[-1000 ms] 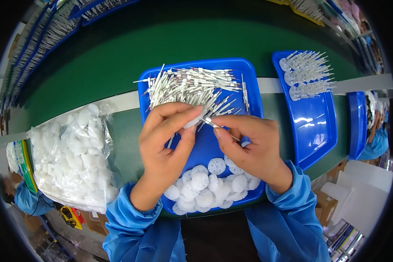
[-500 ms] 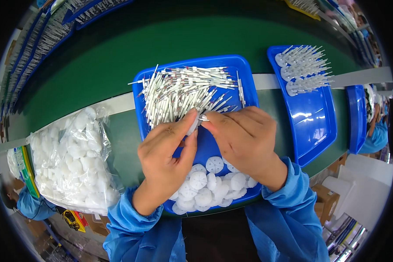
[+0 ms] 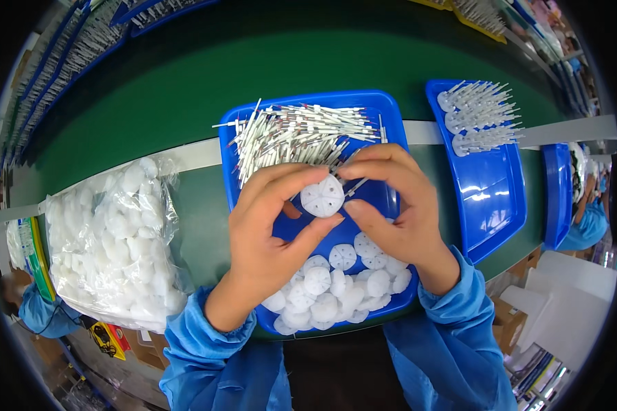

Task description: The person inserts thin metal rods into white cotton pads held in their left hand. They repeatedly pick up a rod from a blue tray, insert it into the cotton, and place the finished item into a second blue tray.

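Perforated white disc [image 3: 322, 197] sits pinched in left hand [image 3: 262, 222], above blue tray [image 3: 400, 130]. Right hand [image 3: 403, 209] curves beside its edge; cannot tell whether that grips too.

The disc [image 3: 322, 198] at the centre of the frame looks like matt, translucent white plastic. The tray [image 3: 490, 202] at right is smooth, glossy plastic with bright reflections. At left, the bag [image 3: 116, 246] is clear, crinkled, shiny film. The sleeves [image 3: 206, 353] along the bottom are creased cloth, faintly sheeny.
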`<state>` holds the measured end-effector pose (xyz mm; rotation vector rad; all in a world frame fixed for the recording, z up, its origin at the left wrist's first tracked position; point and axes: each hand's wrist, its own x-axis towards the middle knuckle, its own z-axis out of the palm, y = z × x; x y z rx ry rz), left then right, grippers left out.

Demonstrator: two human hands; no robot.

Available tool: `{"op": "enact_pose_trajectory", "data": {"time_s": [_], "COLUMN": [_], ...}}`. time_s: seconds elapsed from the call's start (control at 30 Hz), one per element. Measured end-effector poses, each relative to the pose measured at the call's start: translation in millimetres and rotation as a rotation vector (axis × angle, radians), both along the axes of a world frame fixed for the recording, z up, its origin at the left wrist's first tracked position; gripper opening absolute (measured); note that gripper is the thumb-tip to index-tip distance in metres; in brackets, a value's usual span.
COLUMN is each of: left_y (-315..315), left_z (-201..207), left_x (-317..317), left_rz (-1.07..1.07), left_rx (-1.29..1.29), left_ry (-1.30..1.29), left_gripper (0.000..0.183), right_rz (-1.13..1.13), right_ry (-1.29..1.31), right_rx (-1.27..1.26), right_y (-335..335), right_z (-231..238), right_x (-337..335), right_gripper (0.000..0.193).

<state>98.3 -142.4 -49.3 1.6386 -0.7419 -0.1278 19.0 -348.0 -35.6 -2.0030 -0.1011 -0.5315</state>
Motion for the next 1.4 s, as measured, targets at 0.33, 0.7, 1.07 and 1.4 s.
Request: {"op": "enact_pose_trajectory", "data": {"time_s": [0.33, 0.7, 1.07, 1.4], "left_y": [-4.1, -7.7, -0.7, 14.2], "left_z": [3.3, 0.4, 7.8, -4.5], "left_x": [-7.2, -7.9, -5.7, 2.7], "left_rz": [0.039, 0.054, -0.097, -0.020], "left_rx": [0.032, 0.016, 0.074, -0.073], "left_ry": [-0.264, -0.355, -0.376, 0.272], "left_gripper": [0.054, 0.056, 0.044, 0.028], "right_rz": [0.039, 0.194, 0.054, 0.008], "right_ry": [0.115, 0.190, 0.329, 0.074], "right_rx": [0.224, 0.545, 0.550, -1.065], "right_y": [10.0, 10.4, 1.3, -14.8], "right_z": [-7.7, -11.5, -0.5, 0.8], "right_x": [-9.8, -15.0, -23.3, -11.3], "right_gripper": [0.036, 0.034, 0.017, 0.009]}}
